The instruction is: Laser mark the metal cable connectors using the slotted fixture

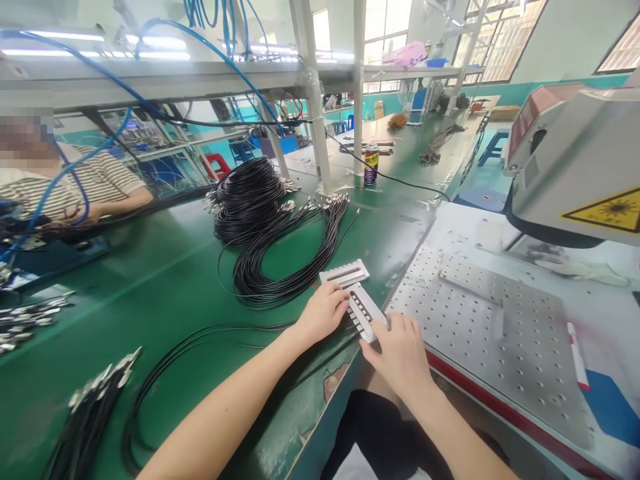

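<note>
A light metal slotted fixture (364,312) with a row of small pieces in its slot lies slantwise between my hands at the green table's edge. My left hand (324,312) has its fingers closed on the fixture's upper left end. At the lower right end, my right hand (400,343) grips it with thumb and fingers. A second slotted fixture (345,273) rests on the table just beyond my left hand. Thin black cables (210,330) run across the table toward the fixture and pass behind my left forearm.
Coiled black cables (250,200) are piled on the green table (170,280), with a spray can (371,164) behind. On the right are a perforated metal plate (480,327), a machine head (580,160) and a marker (578,357). A person in stripes (100,175) sits at left.
</note>
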Demonstrator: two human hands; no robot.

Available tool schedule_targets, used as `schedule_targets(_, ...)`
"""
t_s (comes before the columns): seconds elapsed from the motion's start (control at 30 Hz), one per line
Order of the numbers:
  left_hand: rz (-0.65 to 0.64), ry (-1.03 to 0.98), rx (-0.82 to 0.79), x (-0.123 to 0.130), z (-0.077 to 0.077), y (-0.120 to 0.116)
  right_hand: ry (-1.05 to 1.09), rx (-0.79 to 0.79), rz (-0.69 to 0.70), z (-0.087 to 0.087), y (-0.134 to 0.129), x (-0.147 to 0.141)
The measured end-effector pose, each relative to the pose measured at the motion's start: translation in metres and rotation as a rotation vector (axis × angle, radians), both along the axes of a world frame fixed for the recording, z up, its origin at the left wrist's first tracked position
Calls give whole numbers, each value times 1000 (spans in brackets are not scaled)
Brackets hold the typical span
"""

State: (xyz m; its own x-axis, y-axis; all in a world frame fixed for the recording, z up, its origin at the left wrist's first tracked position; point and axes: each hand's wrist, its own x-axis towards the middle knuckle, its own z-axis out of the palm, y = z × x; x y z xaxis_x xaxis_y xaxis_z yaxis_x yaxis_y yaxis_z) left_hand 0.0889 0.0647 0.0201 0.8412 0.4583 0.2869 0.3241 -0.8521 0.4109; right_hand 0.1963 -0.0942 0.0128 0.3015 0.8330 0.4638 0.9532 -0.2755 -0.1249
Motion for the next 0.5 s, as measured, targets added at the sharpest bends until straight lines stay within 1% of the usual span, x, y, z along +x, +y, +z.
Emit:
schedule_targets(0.1, 4, -15, -168, 17, 0, -12, -5, 59, 75, 1, -19, 29)
schedule_targets(0.17, -21, -51, -257, 39, -4, -21, -28, 57, 97, 3, -35, 55)
schedule_targets(0.23, -66, -86, -300, 66, -11, -30, -39, 30, 100, 4, -51, 86)
schedule_targets(0.27, -92, -89, -296, 80, -14, -35, -32, 6, 99, 5, -58, 101)
schedule_targets(0.33, -158, -44, -235, 108, -20, -43, 3, -51, 105, 5, -71, 129)
schedule_targets(0.43, -281, 82, -75, 142, -26, -52, 78, -128, 120, 5, -85, 162)
schedule_targets(0.5, -324, 143, 32, 158, -28, -55, 122, -151, 138, 4, -91, 178)
